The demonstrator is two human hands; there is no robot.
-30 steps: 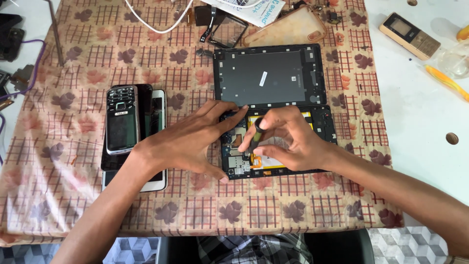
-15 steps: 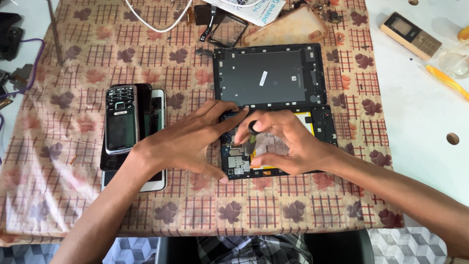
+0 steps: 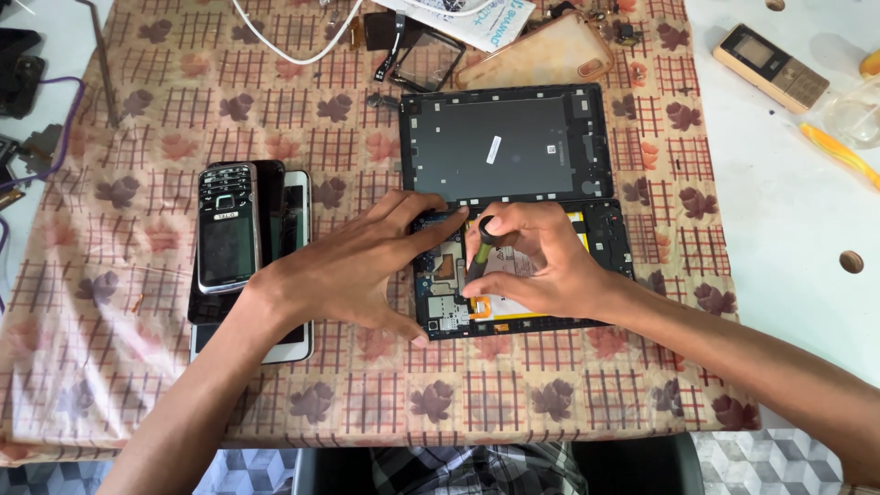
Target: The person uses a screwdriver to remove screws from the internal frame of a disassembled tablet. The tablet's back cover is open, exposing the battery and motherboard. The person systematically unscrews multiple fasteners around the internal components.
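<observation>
An opened tablet body [image 3: 610, 234] lies on the patterned cloth, its circuit board [image 3: 445, 307] and yellow-edged battery exposed. Its dark back cover [image 3: 509, 142] lies just behind it. My right hand [image 3: 541, 266] is shut on a small screwdriver [image 3: 480, 243] with a black cap, held upright with its tip down on the board. My left hand [image 3: 353, 275] rests flat on the tablet's left edge, fingers spread, thumb by the lower corner.
A stack of phones [image 3: 247, 247] lies left of my left hand, a keypad phone on top. Behind the cover are a clear phone case [image 3: 541, 55], a glass panel [image 3: 426, 60] and a white cable [image 3: 293, 41]. Another keypad phone [image 3: 770, 64] sits on the white table at the right.
My right hand has shifted slightly left and turned the screwdriver more upright over the board. The left hand has stayed put.
</observation>
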